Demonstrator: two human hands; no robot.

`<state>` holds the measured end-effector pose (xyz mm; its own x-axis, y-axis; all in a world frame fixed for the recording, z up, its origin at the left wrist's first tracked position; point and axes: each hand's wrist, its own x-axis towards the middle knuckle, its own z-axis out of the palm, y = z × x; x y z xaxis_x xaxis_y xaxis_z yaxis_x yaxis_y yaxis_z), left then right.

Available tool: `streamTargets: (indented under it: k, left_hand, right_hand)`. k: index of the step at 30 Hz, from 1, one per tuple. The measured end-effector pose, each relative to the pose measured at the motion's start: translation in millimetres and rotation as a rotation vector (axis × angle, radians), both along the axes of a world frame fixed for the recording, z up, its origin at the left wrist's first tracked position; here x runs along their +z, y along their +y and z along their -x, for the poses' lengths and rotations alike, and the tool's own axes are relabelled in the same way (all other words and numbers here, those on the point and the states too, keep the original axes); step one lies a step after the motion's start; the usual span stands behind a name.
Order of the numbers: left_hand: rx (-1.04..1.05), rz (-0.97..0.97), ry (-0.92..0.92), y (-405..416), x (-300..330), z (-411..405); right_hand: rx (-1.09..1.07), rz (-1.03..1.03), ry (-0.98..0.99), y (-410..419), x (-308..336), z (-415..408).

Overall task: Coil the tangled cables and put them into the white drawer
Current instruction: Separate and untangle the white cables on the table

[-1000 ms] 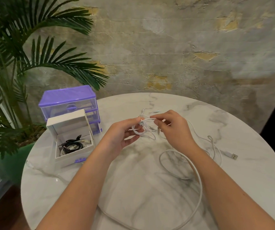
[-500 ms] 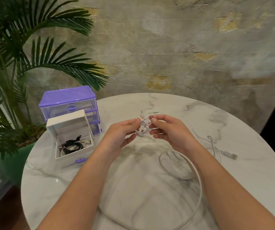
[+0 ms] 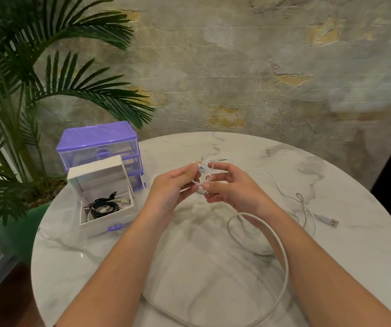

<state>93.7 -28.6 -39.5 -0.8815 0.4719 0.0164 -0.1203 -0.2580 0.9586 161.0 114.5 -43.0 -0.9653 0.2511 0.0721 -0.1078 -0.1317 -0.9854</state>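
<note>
My left hand (image 3: 172,187) and my right hand (image 3: 231,188) meet above the middle of the marble table and both pinch a small bundle of thin white cable (image 3: 203,169). A thicker white cable (image 3: 281,251) loops across the table under my right forearm. Another thin white cable with a USB plug (image 3: 330,221) lies at the right. The white drawer (image 3: 102,218) stands pulled out at the left, with coiled black and white cables (image 3: 103,206) inside it.
A purple and clear drawer unit (image 3: 100,147) stands behind the white drawer. A potted palm (image 3: 24,102) leans over the table's left edge. The round marble table (image 3: 213,279) ends close to a rough plaster wall.
My hands have drawn closer together around the thin white cable. My right fingers shifted lower and now pinch the bundle from below, and the bundle looks tighter.
</note>
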Motion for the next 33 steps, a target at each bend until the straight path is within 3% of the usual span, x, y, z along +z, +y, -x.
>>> streamTargets:
  k: [7,12,18,28,33]
  left_hand:
    - [0.131,-0.111,-0.067,-4.1,3.1,6.3]
    - [0.107,-0.093,-0.039,-3.4,2.7,7.3]
    - [-0.016,0.014,0.035,-2.6,4.9,3.3]
    - [-0.018,0.066,0.146,-4.2,6.5,3.8]
    - [-0.055,0.111,0.115,-5.5,7.1,4.7]
  right_hand:
    - [0.096,-0.291,-0.117,4.3,-1.6,-2.0]
    - [0.096,-0.414,-0.124,2.9,1.2,-3.3]
    - [0.007,-0.333,-0.071,1.7,-0.5,-2.0]
    - [0.006,-0.312,-0.067,0.0,1.5,-2.7]
    - [-0.054,-0.306,-0.062,2.7,1.2,-2.6]
